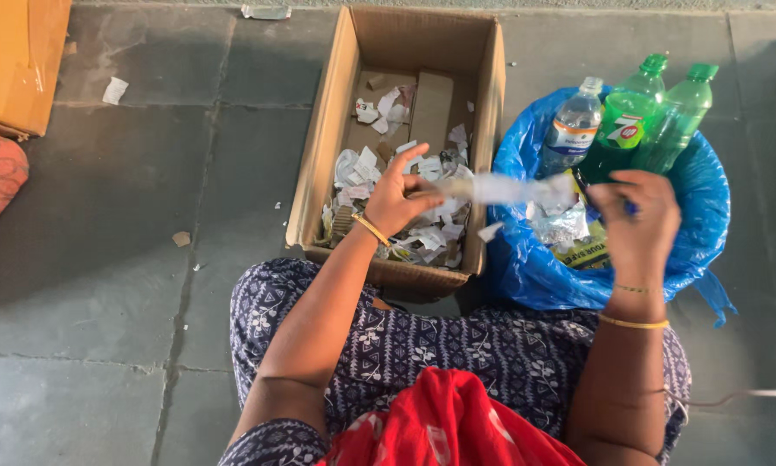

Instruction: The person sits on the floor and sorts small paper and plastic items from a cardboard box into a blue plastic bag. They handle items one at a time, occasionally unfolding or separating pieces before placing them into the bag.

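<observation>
Red cloth point(444, 423) and a blue patterned garment point(492, 345) fill the foreground, where a person sits on a grey stone floor point(103, 259) with both arms raised. Stretched between the two hands is a strip of pale paper point(513, 187), blurred in this view, so its exact shape is hard to make out. One end is pinched in the left hand point(401, 197), thumb and forefinger closed on it and the other fingers point(411, 159) spread upward. At the other end, the right hand point(637, 216) is curled shut on the paper, held above a bin lined with a blue plastic bag point(526, 267). Inside that bag stand a clear plastic bottle point(572, 129) and two green bottles point(656, 112), over crumpled wrappers point(565, 229). Just beside the bin, an open cardboard box point(336, 112) holds torn white paper scraps point(431, 233). More scraps point(114, 90) lie scattered across the floor.
</observation>
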